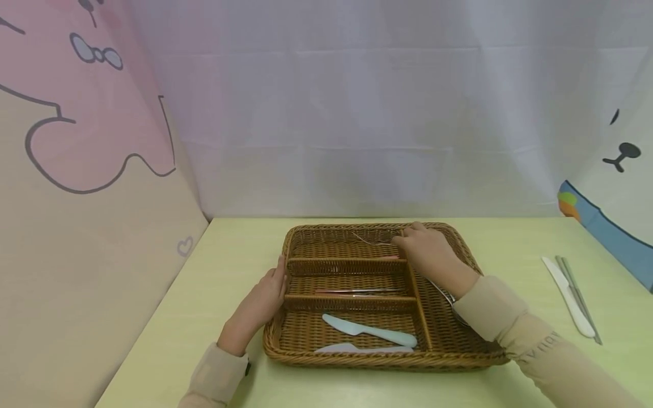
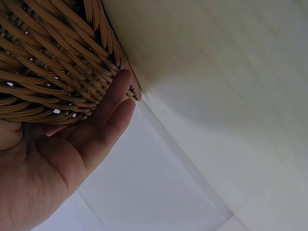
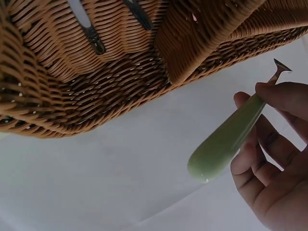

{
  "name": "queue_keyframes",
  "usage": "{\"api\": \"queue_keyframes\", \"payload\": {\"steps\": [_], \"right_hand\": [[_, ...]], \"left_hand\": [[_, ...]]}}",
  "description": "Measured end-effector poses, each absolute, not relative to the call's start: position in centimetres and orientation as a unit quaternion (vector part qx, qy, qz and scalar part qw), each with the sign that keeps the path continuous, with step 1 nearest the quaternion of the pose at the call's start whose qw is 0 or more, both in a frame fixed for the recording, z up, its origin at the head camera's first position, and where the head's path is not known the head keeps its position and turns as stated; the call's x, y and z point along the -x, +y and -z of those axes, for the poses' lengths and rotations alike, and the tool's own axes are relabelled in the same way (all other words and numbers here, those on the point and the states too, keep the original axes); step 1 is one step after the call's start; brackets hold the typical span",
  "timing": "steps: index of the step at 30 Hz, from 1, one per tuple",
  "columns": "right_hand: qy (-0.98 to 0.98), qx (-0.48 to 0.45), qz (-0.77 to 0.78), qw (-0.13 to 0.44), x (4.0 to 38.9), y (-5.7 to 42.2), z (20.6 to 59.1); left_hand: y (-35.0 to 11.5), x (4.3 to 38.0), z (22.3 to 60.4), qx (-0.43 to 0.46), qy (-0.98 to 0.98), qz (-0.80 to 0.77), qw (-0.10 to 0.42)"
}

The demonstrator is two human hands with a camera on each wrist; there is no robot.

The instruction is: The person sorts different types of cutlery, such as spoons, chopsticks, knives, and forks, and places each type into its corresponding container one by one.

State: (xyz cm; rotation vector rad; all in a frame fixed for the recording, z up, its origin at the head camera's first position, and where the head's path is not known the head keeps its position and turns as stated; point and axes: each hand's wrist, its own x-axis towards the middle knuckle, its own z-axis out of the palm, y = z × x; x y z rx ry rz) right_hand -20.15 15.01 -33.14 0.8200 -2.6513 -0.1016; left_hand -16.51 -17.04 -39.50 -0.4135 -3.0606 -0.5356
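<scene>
A brown wicker cutlery basket (image 1: 352, 360) with several compartments sits on the table. My left hand (image 1: 261, 297) rests against its left side, with fingers stretched along the outer wall in the left wrist view. Over the far part of the basket, my right hand (image 1: 428, 252) pinches a green-handled piece of cutlery (image 3: 226, 139) near its metal neck, thumb against fingertips. Its metal end is seen edge-on, so I cannot tell its kind. A pale blue knife (image 1: 380, 333) and a white knife (image 1: 362, 349) lie in the front compartment. Thin reddish chopsticks (image 1: 357, 293) lie in the middle one.
Metal cutlery (image 1: 442, 292) lies in the long right compartment, partly covered by my right forearm. On the table to the right are a white knife (image 1: 568, 297) and grey-green chopsticks (image 1: 579, 297). A pale curtain (image 1: 326, 141) hangs behind the table.
</scene>
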Motion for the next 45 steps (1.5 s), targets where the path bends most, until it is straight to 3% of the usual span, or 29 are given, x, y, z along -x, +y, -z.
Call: {"api": "queue_keyframes", "payload": {"steps": [18,45], "right_hand": [[-0.931,-0.324,0.017,0.169,22.7,11.4,35.0],[-0.948,-0.308,-0.067,0.047,25.0,9.6,37.1]], "left_hand": [[-17.2,16.7,39.8,0.136,-0.973,0.185,0.008],[-17.1,16.7,39.8,0.133,-0.974,0.185,0.006]]}}
